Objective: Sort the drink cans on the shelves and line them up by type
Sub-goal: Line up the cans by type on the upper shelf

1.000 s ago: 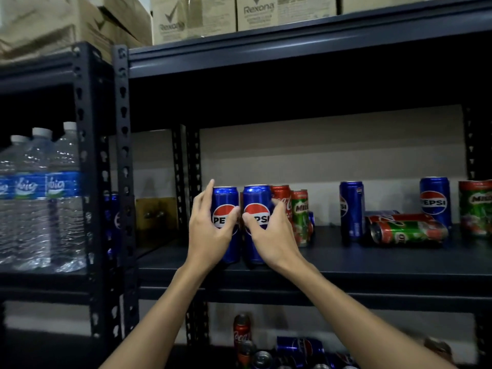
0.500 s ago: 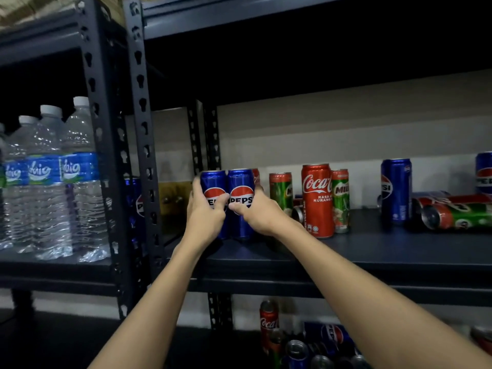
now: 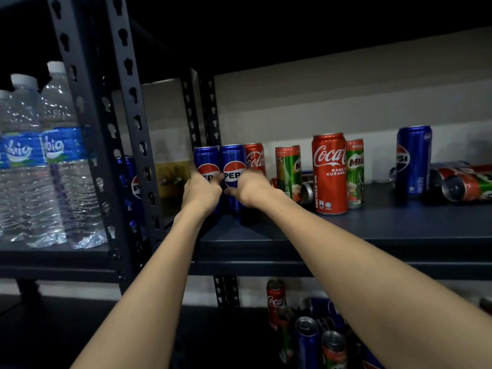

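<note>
Both hands have slid the two blue Pepsi cans farther left along the shelf since a second ago, up against the far left corner post, and a tall red Coca-Cola can that was hidden then now stands in plain sight to the right.

Dark metal shelving with keyhole-punched uprights carries everything. On the neighbouring bay to the left stand clear ribbed plastic water bottles with blue labels and white caps. On the middle shelf the left Pepsi can and the right Pepsi can stand upright and touching, glossy slim cylinders with the red, white and blue globe. The left hand grasps the left can, fingers curled round its left side and thumb across the logo; the right hand grasps the right can, thumb at its front.

Just behind them is another Coca-Cola can. The front Coca-Cola can reads "RASA" and "KURANG", with "RECYCLE ME" up its side. Green Milo cans stand on either side of it. Far right, another Pepsi can stands upright beside cans lying on their sides. More cans crowd the lower shelf.
</note>
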